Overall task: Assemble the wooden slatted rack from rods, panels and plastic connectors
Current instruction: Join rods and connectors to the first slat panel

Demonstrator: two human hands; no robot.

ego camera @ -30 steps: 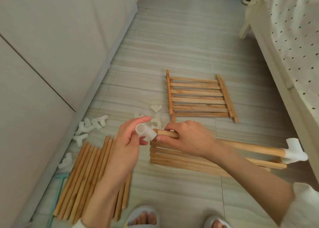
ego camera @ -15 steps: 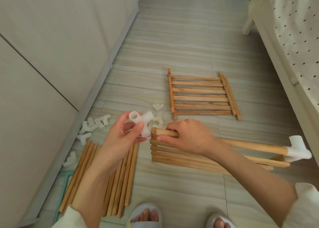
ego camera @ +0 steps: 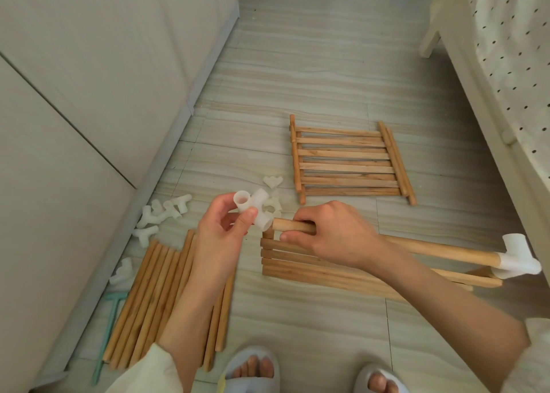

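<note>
My left hand (ego camera: 221, 238) pinches a white plastic connector (ego camera: 254, 208) with several sockets. One socket sits right at the bare left end of a wooden rod (ego camera: 440, 251). My right hand (ego camera: 333, 233) grips that rod near this end and holds it above the floor. A second white connector (ego camera: 518, 257) caps the rod's far right end. Under the rod lies a slatted wooden panel (ego camera: 312, 269), partly hidden by my right forearm. Another slatted panel (ego camera: 346, 162) lies flat farther away.
A bundle of loose rods (ego camera: 154, 297) lies at lower left, beside a thin green tool (ego camera: 108, 324). Spare white connectors (ego camera: 160, 214) are scattered near the cabinet wall (ego camera: 89, 95). A bed with a dotted cover (ego camera: 512, 65) borders the right. My slippered feet (ego camera: 253, 369) are at the bottom.
My left hand has turned the connector and brought one socket to the rod's end. The rod in my right hand has barely moved.
</note>
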